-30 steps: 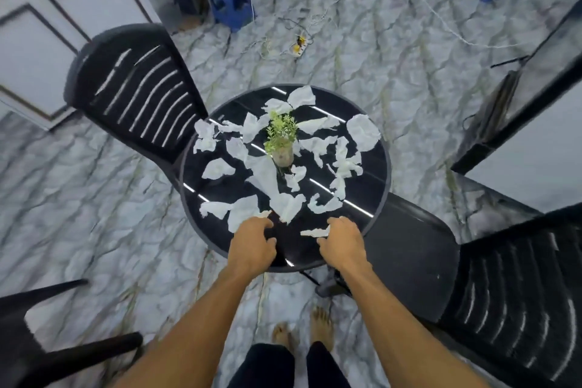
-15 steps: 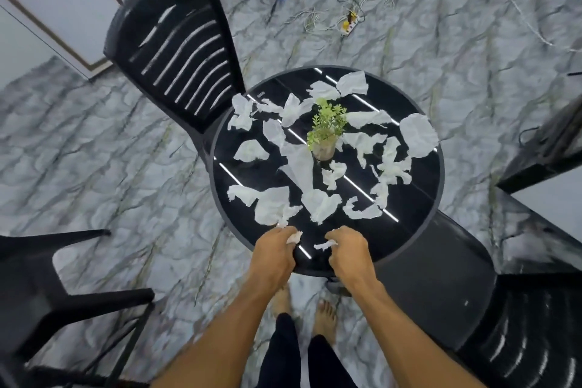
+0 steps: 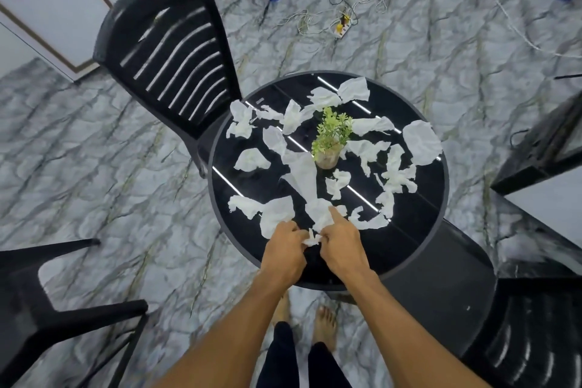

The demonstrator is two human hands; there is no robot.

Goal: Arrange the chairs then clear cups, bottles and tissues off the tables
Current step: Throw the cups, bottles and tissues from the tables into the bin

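Over the near edge of the table (image 3: 415,224), left hand (image 3: 285,250) and right hand (image 3: 341,246) pinch a crumpled tissue scrap (image 3: 311,239), many tissues (image 3: 300,173) strewn beyond; paper looks light, limp, tear-prone, best bunched mid-sheet.

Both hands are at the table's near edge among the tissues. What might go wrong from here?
The long white tissue strip lies right beside the small potted green plant; dragging it might tip the pot.
The large white tissue sheet sits at the round black table's right rim and may slide to the floor.
The left hand and right hand both pinch one small crumpled tissue scrap; it might tear.
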